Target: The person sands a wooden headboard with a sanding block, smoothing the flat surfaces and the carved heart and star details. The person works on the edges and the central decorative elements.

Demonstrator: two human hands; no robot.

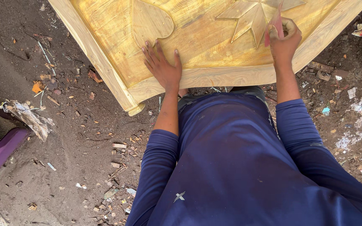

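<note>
With your left hand (162,67) spread flat on the carved wooden panel (206,71) and your right hand (283,39) pinching reddish sandpaper (274,24), a slip could round the star relief's (254,12) edges.

Soft even daylight, sharp, no glare

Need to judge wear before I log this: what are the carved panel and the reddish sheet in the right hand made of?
Carved panel: looks like solid wood, yellow and matte, with visible grain lines and raised star and heart shapes. Reddish sheet in the right hand: thin and stiff-looking, possibly sandpaper; texture too small to confirm.
</note>
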